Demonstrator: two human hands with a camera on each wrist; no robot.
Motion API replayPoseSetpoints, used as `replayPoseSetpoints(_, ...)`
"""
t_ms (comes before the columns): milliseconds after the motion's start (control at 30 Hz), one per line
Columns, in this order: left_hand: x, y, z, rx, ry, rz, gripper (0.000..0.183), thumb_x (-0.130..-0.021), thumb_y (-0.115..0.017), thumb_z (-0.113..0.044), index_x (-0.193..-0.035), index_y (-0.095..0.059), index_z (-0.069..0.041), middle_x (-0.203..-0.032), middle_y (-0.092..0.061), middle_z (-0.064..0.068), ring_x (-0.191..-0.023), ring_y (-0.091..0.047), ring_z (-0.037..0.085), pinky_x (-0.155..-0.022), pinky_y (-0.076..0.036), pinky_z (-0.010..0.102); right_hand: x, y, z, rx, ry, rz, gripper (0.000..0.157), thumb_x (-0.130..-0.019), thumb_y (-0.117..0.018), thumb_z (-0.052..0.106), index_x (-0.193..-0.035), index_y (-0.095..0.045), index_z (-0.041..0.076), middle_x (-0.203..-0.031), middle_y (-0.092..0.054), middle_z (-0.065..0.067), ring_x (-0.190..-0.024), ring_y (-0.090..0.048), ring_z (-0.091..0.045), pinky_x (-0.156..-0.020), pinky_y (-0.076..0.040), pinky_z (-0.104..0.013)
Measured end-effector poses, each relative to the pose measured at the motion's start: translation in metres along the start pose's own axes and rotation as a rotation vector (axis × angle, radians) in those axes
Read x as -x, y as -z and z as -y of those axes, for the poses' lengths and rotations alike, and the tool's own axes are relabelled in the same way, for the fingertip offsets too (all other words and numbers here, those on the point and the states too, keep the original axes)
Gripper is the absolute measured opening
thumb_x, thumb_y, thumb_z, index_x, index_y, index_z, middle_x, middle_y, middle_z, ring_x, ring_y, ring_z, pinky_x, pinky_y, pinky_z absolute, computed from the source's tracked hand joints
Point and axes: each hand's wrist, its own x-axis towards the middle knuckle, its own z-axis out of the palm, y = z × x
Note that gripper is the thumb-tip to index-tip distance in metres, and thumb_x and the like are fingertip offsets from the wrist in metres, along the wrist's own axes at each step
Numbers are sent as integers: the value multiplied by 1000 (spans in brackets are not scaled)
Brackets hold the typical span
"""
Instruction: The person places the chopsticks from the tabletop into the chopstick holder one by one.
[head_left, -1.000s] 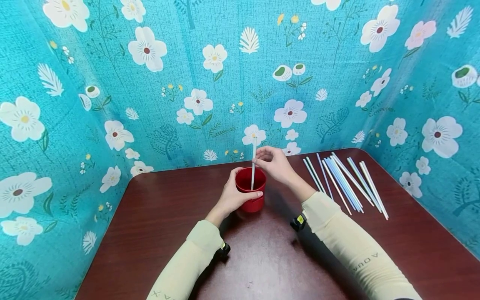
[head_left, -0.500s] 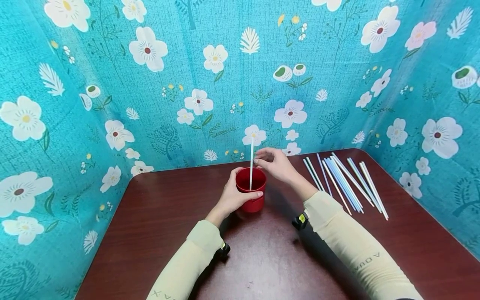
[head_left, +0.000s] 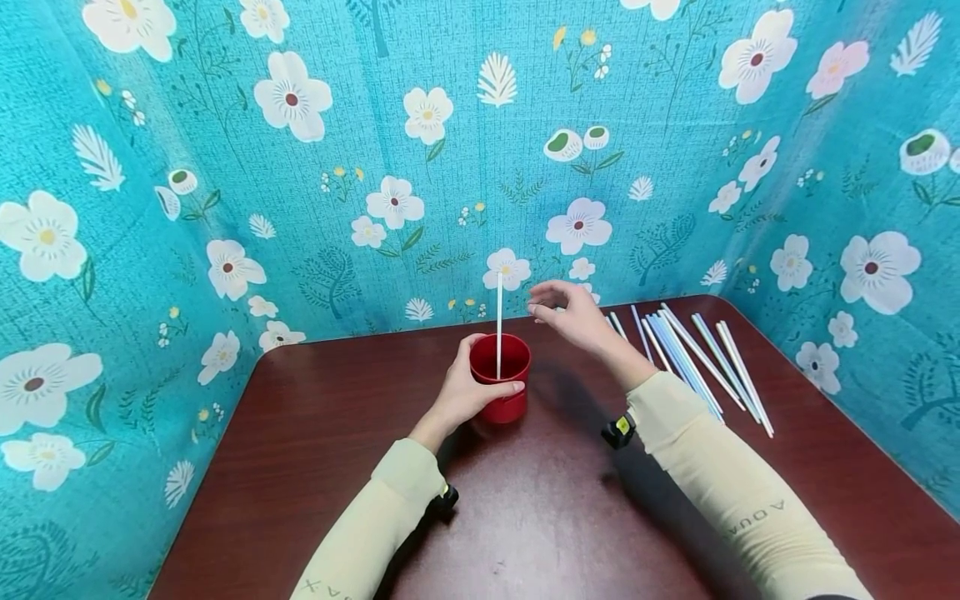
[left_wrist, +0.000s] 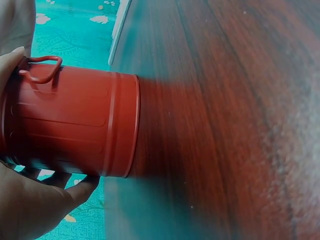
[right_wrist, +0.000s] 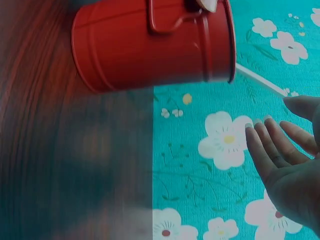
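Note:
A small red metal bucket [head_left: 506,410] stands upright on the table, its little wire handle [left_wrist: 47,70] showing in the left wrist view. My left hand [head_left: 461,390] grips it from the left, thumb across the front near the rim and the other fingers round the far side. One white drinking straw [head_left: 499,312] stands nearly upright inside the bucket, its lower end hidden within. Up and to the right of the bucket hovers my right hand [head_left: 573,317], fingers loosely bent and holding nothing; in the right wrist view its fingers are apart from the straw.
Several straws [head_left: 686,358], white, pale blue and greenish, lie spread on the right side of the dark red wooden table [head_left: 330,400], partly behind the right hand and forearm. A turquoise flowered cloth [head_left: 450,167] hangs around the table's back and sides.
My right hand has let go of the straw and moved away to the right. The straw now leans slightly less and stands by itself in the bucket. My left hand keeps its grip.

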Motion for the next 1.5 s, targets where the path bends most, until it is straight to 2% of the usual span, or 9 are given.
replayPoseSetpoints(133,8,4,-17,8,-9,27,93,-80,-88,-15,-153,-31,-7,-149,-48,15,-137,-44,37,-92,-57,52,1,12,-2,7,-11,-14,34,-100,-68,20,-130,-64,5,-116,-72,-15,-100,-70,-33,-87,-58,-41)
replayPoseSetpoints(333,10,5,-22,0,-2,36,93,-80,-87,-15,-153,-30,-8,-149,-48,15,-138,-44,35,-91,-58,50,6,28,-13,29,-43,-31,34,-100,-68,17,-130,-63,3,-119,-70,-17,-105,-69,-35,-84,-58,-36)
replayPoseSetpoints(633,10,4,-19,3,-6,28,92,-80,-88,-14,-152,-32,-8,-148,-49,14,-136,-45,35,-90,-58,49,14,48,-44,39,-96,-88,34,-99,-68,15,-128,-62,-2,-117,-70,-23,-99,-71,-34,-76,-58,-24)
replayPoseSetpoints(767,9,4,-19,11,-12,22,91,-79,-88,-14,-152,-33,-9,-148,-49,13,-136,-45,35,-89,-58,49,21,57,-58,43,-134,-102,37,-101,-66,16,-132,-60,-4,-121,-67,-25,-105,-69,-40,-78,-58,-21)
replayPoseSetpoints(933,10,4,-19,4,-8,20,92,-79,-88,-15,-152,-32,-9,-148,-49,13,-136,-45,35,-89,-58,49,33,67,-74,60,-207,-97,41,-103,-62,18,-135,-56,-7,-125,-64,-28,-112,-65,-45,-81,-59,-24)
replayPoseSetpoints(1067,10,3,-18,10,-6,19,92,-79,-88,-14,-152,-32,-8,-148,-49,15,-136,-45,36,-89,-59,49,43,73,-92,93,-280,-95,44,-105,-60,23,-137,-54,-6,-129,-60,-27,-114,-63,-43,-87,-58,-34)
replayPoseSetpoints(1167,10,3,-17,20,-11,16,90,-79,-88,-14,-151,-33,-8,-147,-49,16,-135,-45,38,-88,-59,49,48,75,-107,98,-299,-103,45,-105,-59,22,-137,-53,-9,-129,-58,-29,-113,-62,-44,-91,-57,-42)
replayPoseSetpoints(1367,9,2,-15,9,-7,24,91,-79,-88,-13,-152,-32,-8,-149,-48,16,-137,-44,38,-89,-58,50,55,77,-128,114,-306,-120,39,-104,-59,16,-132,-56,-11,-122,-61,-29,-106,-63,-41,-84,-59,-37)
replayPoseSetpoints(1500,0,0,-1,9,-7,23,95,-78,-89,-14,-154,-30,-9,-150,-47,15,-138,-44,38,-89,-58,52,58,80,-134,149,-297,-117,36,-103,-59,15,-129,-59,-11,-122,-62,-29,-105,-64,-39,-80,-57,-31)
